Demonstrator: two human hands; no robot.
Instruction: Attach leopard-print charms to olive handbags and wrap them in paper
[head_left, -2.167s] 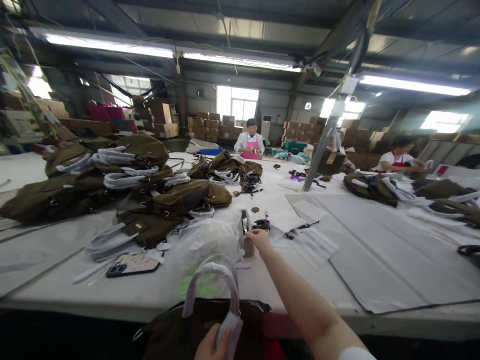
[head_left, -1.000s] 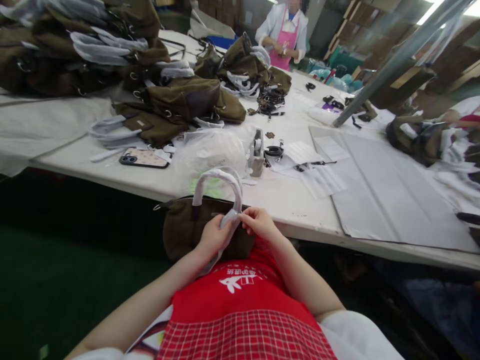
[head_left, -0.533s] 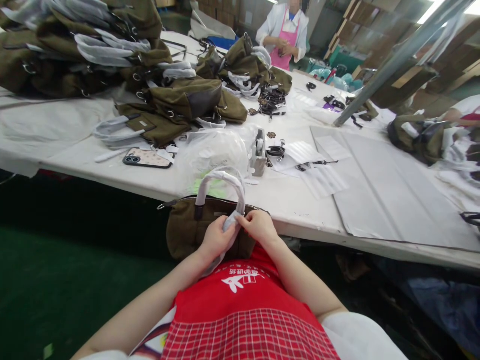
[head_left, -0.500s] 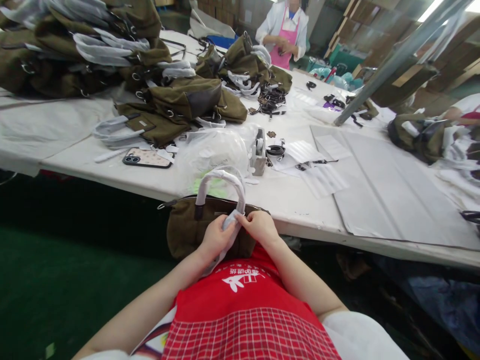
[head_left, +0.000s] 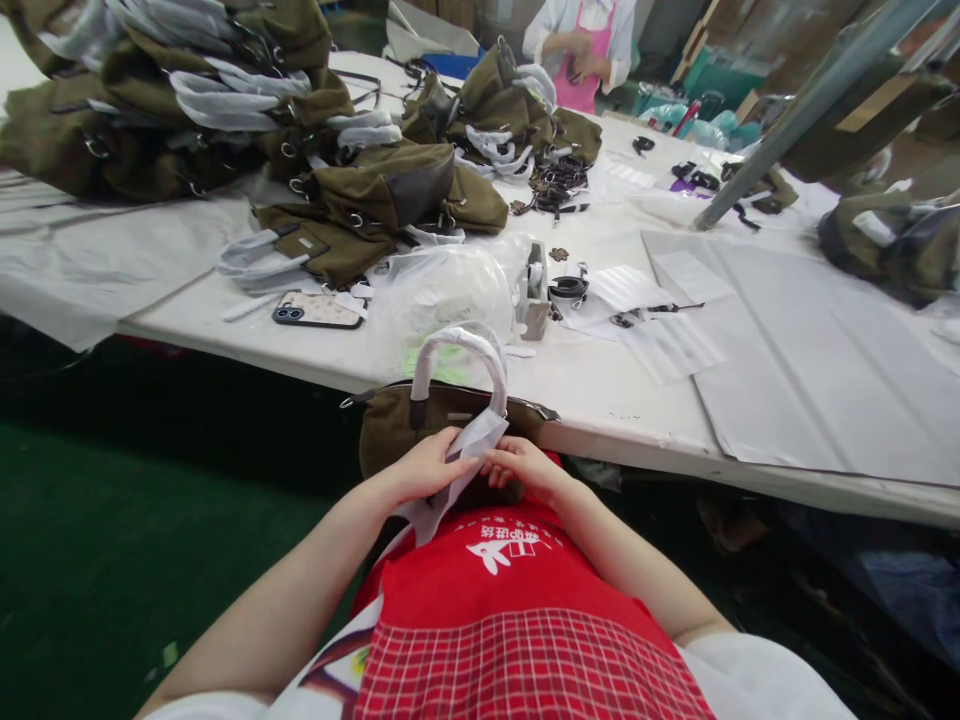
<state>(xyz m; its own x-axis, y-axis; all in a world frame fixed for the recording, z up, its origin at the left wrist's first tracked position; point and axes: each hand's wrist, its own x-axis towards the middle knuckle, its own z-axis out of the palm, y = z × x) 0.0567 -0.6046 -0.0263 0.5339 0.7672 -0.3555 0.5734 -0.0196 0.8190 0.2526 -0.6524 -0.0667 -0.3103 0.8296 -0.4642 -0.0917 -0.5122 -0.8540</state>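
Observation:
An olive-brown handbag (head_left: 386, 430) leans upright against the table's front edge, between my body and the tabletop. Its arched handle (head_left: 496, 372) is wrapped in white tissue. A loose length of white wrapping paper (head_left: 478, 436) hangs from the handle's right foot down towards my apron. My left hand (head_left: 424, 466) pinches this paper from the left, thumb across it. On the other side, my right hand (head_left: 525, 467) has its curled fingertips closed on the paper's right edge. Both hands cover part of the bag's front.
Olive bags (head_left: 225, 110) with white-wrapped handles are heaped at the back left. Before them lies a phone (head_left: 319, 310). Clear plastic (head_left: 442, 295), a small grey box (head_left: 534, 300) and black straps (head_left: 568, 288) lie behind the handbag. A slanted metal pole (head_left: 795, 125) and grey sheet (head_left: 810, 350) are at right; a co-worker (head_left: 581, 50) stands opposite.
The paper, earlier gathered narrowly at the handle's foot, is now spread wider. Both hands have shifted slightly lower along it. The whole view has swung a little, moving things rightward.

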